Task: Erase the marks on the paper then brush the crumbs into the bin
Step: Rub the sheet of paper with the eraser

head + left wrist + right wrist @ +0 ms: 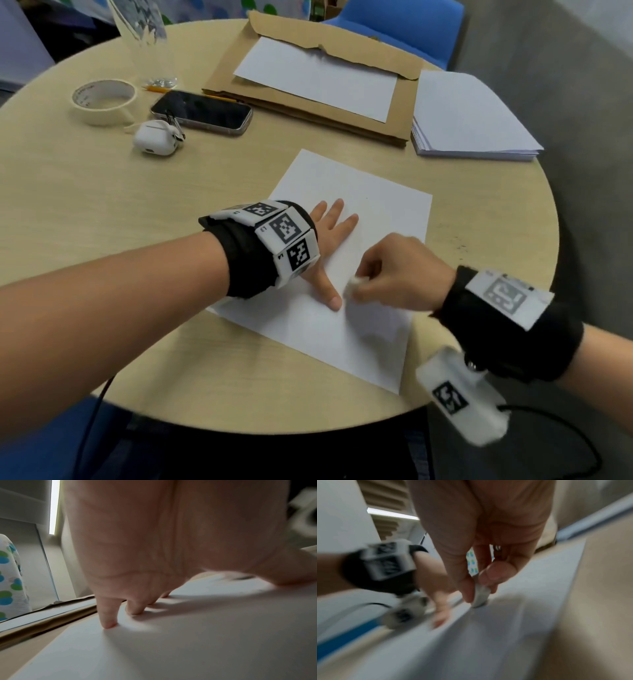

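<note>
Left hand [330, 222]: flat, fingers spread, pinning paper [376, 212] against sliding. Right hand [397, 270]: grip pinching eraser [354, 284], end pressed down for rubbing.

Paper [359, 219] sits near front edge of counter [102, 212], left hand [330, 236] flat on it. Right hand [397, 270] just right of that thumb – eraser [354, 284] on paper too. Behind: cardboard [404, 106] with sheet [318, 78] on top, paper stack [469, 116] to its right. Back left – tape roll [102, 101], phone [202, 111], earbud case [156, 138] in front of phone.
</note>
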The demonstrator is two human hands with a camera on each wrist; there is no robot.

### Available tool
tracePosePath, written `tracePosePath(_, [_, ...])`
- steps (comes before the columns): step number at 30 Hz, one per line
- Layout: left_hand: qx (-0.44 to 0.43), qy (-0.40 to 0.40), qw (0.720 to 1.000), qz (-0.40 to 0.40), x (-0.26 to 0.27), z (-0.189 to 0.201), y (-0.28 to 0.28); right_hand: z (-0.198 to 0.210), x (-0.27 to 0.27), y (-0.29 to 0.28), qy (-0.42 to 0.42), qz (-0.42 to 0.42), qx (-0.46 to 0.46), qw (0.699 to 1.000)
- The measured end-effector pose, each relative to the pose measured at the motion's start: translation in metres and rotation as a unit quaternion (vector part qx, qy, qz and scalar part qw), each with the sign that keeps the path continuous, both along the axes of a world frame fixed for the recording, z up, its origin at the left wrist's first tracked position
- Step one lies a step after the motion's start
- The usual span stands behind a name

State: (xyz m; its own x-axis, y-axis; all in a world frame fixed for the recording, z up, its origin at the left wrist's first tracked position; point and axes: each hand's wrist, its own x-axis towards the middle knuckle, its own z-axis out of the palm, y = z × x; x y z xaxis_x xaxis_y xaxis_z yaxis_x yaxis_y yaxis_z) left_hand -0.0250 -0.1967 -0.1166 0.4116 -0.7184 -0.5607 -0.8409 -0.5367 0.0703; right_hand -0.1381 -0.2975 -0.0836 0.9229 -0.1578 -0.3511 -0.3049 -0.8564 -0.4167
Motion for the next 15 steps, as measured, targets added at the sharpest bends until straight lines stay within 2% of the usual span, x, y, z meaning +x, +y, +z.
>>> tracePosePath(4, [-0.005,-0.002,1.000,0.003,-0.002,0.001,0.000,0.001,0.015,-0.021,-0.057,-0.068,-0.045,0.995])
tracePosePath(9, [-0.002,-0.007,1.000,0.001,-0.001,0.001,0.000,-0.006,-0.002,0.012,-0.012,0.011,-0.041,0.999])
tracePosePath(13, [-0.005,-0.008,1.000,0.008,-0.004,0.002,0.000,0.003,0.014,-0.016,-0.035,-0.053,-0.074,0.995])
tracePosePath(15, [-0.005,-0.010,1.000,0.009,-0.004,0.002,-0.001,0.000,0.012,-0.015,-0.048,-0.058,-0.077,0.994])
